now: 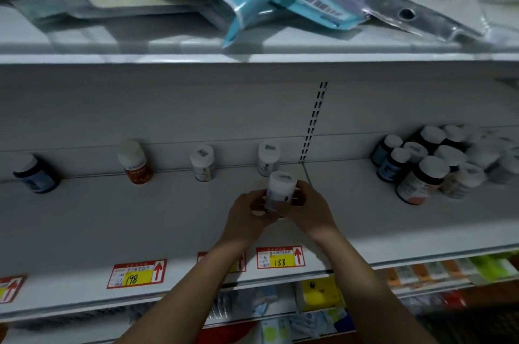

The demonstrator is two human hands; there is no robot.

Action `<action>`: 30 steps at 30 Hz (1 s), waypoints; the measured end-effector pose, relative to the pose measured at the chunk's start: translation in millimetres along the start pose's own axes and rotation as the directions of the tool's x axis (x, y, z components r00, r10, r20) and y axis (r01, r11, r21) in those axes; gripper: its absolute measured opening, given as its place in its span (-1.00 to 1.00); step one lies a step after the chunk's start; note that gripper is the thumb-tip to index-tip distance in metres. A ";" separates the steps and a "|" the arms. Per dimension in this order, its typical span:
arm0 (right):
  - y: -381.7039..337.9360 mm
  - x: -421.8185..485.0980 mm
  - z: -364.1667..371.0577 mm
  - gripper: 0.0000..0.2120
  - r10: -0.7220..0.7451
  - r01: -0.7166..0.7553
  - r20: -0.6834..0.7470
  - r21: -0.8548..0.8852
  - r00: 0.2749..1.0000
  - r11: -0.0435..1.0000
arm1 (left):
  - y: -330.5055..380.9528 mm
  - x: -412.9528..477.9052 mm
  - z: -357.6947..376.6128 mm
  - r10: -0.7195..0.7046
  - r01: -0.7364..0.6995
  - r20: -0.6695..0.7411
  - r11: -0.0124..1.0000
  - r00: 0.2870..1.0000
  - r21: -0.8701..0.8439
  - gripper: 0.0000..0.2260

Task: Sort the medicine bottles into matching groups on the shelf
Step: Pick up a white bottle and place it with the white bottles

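While a row of bottles (202, 163) stands spaced along the back of the shelf (112, 217), my left hand (250, 217) and right hand (311, 209) both curl their fingers round a white bottle (280, 189). I hold it upright, just in front of the row's rightmost one. A crowd of bottles (427, 164) stands well off to the right.

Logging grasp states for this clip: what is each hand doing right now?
Left hand: fingers curled round the white bottle.
Right hand: fingers curled round the same white bottle.
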State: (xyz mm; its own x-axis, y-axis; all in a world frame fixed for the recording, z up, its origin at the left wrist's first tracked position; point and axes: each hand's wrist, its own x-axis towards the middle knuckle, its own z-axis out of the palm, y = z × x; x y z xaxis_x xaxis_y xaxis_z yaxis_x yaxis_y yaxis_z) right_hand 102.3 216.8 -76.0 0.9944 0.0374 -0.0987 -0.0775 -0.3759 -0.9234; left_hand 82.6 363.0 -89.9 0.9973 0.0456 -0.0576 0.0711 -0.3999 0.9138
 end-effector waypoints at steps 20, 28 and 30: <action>28.9 62.8 3.0 -0.55 -0.055 0.039 -0.207 -0.080 0.977 0.996 | -1.4 31.1 20.6 -0.207 0.189 -0.113 0.970 0.972 -0.152 -0.54; 26.0 93.0 -4.1 -0.50 -0.019 -0.007 -0.222 -0.116 0.975 0.993 | 4.4 30.3 21.8 -0.221 0.193 -0.112 0.956 0.969 -0.221 -0.56; 23.6 99.2 -3.2 -0.51 -0.015 -0.014 -0.217 -0.131 0.976 0.991 | 4.2 28.5 19.2 -0.225 0.195 -0.110 0.953 0.968 -0.232 -0.55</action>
State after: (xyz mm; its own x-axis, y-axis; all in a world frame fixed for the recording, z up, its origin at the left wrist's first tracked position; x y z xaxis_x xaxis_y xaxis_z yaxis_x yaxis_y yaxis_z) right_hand 199.4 208.7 -106.4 0.9873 -0.1586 -0.0024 -0.0816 -0.4946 -0.8653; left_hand 111.7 345.1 -95.5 0.9476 0.2344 -0.2168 0.2577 -0.1603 0.9528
